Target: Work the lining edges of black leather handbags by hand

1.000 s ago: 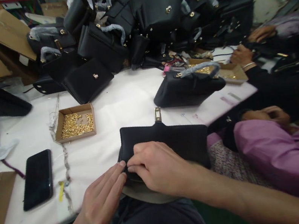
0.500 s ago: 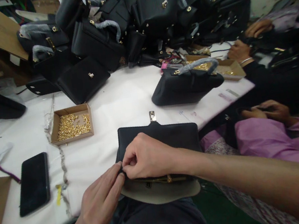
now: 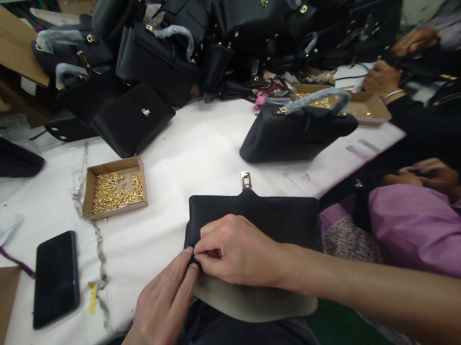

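Note:
A black handbag (image 3: 281, 214) lies at the table's front edge, its flap laid back so that the gold clasp plate (image 3: 246, 180) points away from me. The bag's pale beige lining panel (image 3: 256, 300) hangs toward my lap. At the bag's left corner, my left hand (image 3: 163, 310) pinches the edge between its fingertips. My right hand (image 3: 237, 251) reaches across the bag, thumb and forefinger pinched together beside the left fingertips. Whatever sits between the right fingers is too small and covered to make out.
Small gold fittings fill a cardboard tray (image 3: 143, 190), with another tray (image 3: 4, 316) at far left. A phone (image 3: 54, 278) lies nearby. One handbag (image 3: 294, 132) stands at right; several more pile up behind. A co-worker's pink sleeve (image 3: 434, 227) and another person's hands (image 3: 383, 79) are at right.
The view has shifted slightly. My right hand has tipped a little, and its wrist now sits lower over the bag's opening. Both hands stay at the same corner.

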The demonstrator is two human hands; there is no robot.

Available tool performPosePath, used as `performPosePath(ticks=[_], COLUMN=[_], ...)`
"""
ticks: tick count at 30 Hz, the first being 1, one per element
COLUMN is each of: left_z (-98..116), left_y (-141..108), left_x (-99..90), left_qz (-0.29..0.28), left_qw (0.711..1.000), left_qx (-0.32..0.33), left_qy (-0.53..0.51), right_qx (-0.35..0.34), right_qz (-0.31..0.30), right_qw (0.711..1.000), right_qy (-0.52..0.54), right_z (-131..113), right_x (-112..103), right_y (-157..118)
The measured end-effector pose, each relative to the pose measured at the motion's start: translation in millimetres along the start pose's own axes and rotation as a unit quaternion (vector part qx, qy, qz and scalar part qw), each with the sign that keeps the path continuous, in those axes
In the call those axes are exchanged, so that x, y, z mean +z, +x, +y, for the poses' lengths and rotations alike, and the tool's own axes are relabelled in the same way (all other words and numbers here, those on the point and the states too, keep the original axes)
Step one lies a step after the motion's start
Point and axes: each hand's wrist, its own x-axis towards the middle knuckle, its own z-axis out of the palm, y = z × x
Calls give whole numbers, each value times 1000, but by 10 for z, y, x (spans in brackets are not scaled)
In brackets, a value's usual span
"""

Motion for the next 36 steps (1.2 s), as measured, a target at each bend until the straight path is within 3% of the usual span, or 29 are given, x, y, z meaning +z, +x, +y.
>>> performPosePath(ticks=[6, 11, 25, 36], left_z=[-6, -5, -73, -157], left_y=[19, 41, 260, 303], left_x=[-46, -82, -225, -284], left_qz=[33, 10, 6, 2], left_qw=[999, 999, 995, 995], left_qx=[8, 42, 94, 100], left_qy=[31, 19, 13, 20], right_qx=[36, 66, 94, 98], right_qz=[-38, -77, -52, -49], right_qw=[998, 995, 994, 985], right_qy=[26, 10, 5, -132], right_z=[-61, -92, -127, -243], right_x=[-66, -41, -135, -288], right_y=[106, 178, 245, 329])
